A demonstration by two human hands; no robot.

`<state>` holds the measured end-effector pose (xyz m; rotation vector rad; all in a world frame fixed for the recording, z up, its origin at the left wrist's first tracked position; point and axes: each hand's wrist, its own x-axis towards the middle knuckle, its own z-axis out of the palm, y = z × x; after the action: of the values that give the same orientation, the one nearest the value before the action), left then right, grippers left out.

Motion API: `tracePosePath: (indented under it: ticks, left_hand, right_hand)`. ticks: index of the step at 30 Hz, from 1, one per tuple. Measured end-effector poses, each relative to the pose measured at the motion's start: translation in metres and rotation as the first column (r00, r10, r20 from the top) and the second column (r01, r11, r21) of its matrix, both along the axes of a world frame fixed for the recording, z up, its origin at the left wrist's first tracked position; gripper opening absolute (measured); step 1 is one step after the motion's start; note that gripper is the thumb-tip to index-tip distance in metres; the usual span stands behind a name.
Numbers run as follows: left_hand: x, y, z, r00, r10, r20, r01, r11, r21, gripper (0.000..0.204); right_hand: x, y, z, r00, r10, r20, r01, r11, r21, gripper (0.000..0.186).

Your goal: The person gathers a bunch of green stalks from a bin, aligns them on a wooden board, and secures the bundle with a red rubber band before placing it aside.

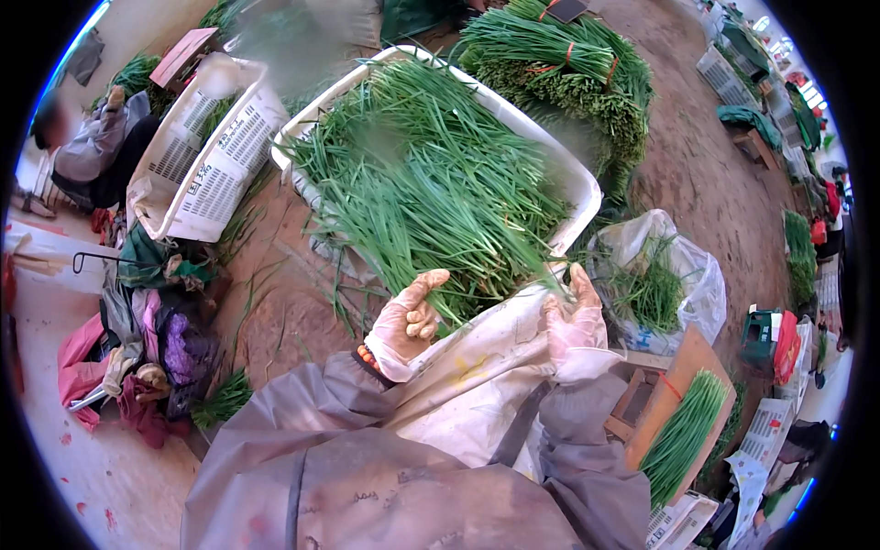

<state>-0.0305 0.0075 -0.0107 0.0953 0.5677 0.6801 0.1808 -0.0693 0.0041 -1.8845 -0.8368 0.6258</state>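
A white plastic crate (579,180) full of loose green chives (431,183) leans toward me. My left hand (408,323), in a thin translucent glove, curls under the near end of the chive pile with the fingers half closed against the stalks. My right hand (576,321), gloved the same way, lies flat and spread on a pale apron or cloth (477,376) over my lap, right at the crate's near corner, holding nothing.
An empty white crate (206,156) stands to the left. Tied chive bundles (559,64) are stacked behind. A clear bag of trimmings (660,280) and a board with a chive bundle (683,435) are to the right. A seated person (96,142) and heaped clothes (147,353) are at left.
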Motion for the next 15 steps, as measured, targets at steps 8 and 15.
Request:
tracePosePath:
  ticks: [8, 15]
  left_hand:
    - [0.017, -0.019, 0.019, 0.943, -0.15, -0.297, 0.181, 0.98, 0.08, 0.025]
    - [0.005, -0.017, 0.0, 0.995, 0.002, -0.104, 0.014, 0.988, 0.156, 0.023]
  right_hand:
    - [-0.068, -0.015, -0.039, 0.51, 0.773, 0.377, -0.756, 0.612, -0.232, 0.038]
    - [-0.035, -0.028, -0.016, 0.766, 0.643, 0.006, -0.631, 0.753, -0.186, 0.019]
